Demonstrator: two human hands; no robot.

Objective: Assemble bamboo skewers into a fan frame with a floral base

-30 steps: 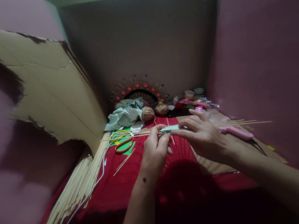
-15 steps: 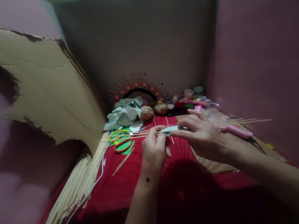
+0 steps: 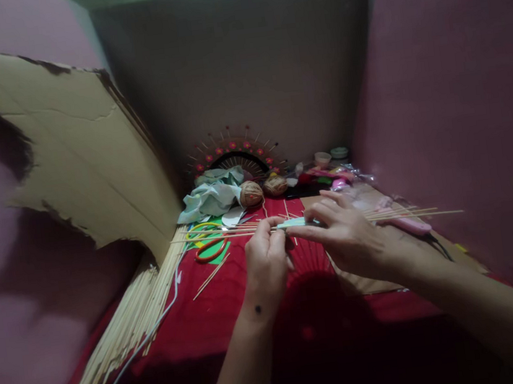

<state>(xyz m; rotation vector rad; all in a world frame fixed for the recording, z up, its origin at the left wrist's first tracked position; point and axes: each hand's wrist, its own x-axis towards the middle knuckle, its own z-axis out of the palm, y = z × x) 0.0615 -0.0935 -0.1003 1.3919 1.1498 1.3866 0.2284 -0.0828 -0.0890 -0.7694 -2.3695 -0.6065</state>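
Note:
Both hands meet over a red cloth (image 3: pixel 216 321). My left hand (image 3: pixel 265 262) pinches a bunch of thin bamboo sticks (image 3: pixel 215 235) that runs level from left to right, past both hands. My right hand (image 3: pixel 344 237) holds the same bunch and presses a pale green strip (image 3: pixel 293 222) against it with thumb and fingers. Beneath the hands a fan of sticks (image 3: pixel 309 260) lies on the cloth. A pink glue gun (image 3: pixel 405 225) rests just right of my right hand.
A thick pile of bamboo sticks (image 3: pixel 131 313) and a white cable (image 3: pixel 160 319) lie along the left. Orange scissors (image 3: pixel 212 250), two yarn balls (image 3: pixel 251 193), crumpled pale cloth (image 3: pixel 213 197) and a decorated half-circle fan (image 3: pixel 236 157) sit behind. Torn cardboard (image 3: pixel 70 159) leans on the left.
My left hand has slid slightly down and its fingers have closed tighter on the sticks. The right ends of the sticks have dipped a little. The right hand stays almost in place.

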